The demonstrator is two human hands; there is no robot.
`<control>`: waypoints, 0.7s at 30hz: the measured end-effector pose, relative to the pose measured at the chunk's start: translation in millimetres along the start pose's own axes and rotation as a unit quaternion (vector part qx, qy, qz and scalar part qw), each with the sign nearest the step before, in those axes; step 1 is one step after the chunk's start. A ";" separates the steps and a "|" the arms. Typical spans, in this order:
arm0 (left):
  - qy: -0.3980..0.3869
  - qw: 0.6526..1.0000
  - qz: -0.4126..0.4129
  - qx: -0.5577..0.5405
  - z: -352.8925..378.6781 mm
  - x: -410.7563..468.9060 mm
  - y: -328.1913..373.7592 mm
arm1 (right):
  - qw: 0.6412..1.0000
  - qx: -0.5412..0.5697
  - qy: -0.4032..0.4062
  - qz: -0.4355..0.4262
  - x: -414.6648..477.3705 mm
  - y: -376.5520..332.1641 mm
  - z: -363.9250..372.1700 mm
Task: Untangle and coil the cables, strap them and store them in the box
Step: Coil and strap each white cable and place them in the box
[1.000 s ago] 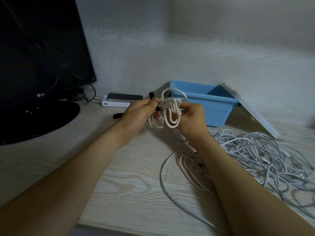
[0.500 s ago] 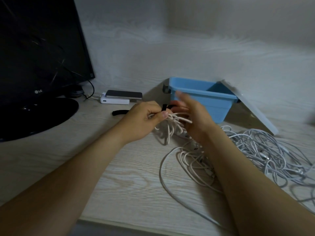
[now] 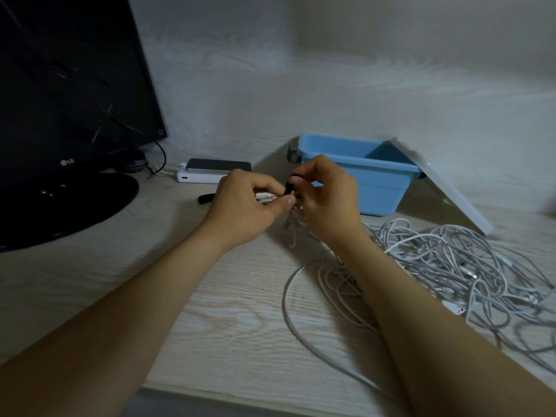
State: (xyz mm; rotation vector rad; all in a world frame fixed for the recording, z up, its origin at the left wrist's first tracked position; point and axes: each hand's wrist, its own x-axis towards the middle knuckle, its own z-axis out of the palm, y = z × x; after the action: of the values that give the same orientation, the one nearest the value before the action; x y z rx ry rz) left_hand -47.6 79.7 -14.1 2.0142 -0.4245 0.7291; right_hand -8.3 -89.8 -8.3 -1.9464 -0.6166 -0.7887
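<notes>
Many loose cables [image 3: 445,260] beside the right hand [image 3: 328,200], blue box [image 3: 355,164] behind, monitor [image 3: 66,85] left.

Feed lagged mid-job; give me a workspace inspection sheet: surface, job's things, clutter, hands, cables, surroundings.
Surface: pale wood-grain desk.
Job's things: open blue box at the back, its lid leaning against it; black strap at the coiled cable.
Clutter: dark flat device on a white power bank; spare strap on the desk.
Hands: left hand grips the coiled cable; right hand pinches the black strap.
Cables: tangled white pile on the right, loose loops beside it.
Surroundings: black monitor at left, pale wall behind.
</notes>
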 end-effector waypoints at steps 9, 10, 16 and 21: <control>-0.012 0.999 0.021 0.028 -1.2 -2.8 9.1 | 0.999 0.002 0.027 0.028 -0.6 -0.6 1.3; -0.015 0.999 0.028 0.035 -1.0 -3.4 9.8 | 0.999 0.000 0.028 0.033 -0.3 -0.9 0.8; -0.032 0.998 0.043 0.032 2.3 -4.6 11.2 | 0.997 -0.024 0.052 0.056 0.4 0.0 -1.7; -0.057 0.998 0.030 0.008 0.8 -2.9 11.1 | 0.997 -0.041 0.058 0.031 -1.3 -0.3 -1.6</control>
State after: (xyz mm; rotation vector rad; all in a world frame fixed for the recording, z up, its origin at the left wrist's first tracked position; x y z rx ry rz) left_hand -55.7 73.2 -9.1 2.0728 -0.5487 0.6576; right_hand -9.9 -91.2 -8.5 -1.9677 -0.4592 -0.8927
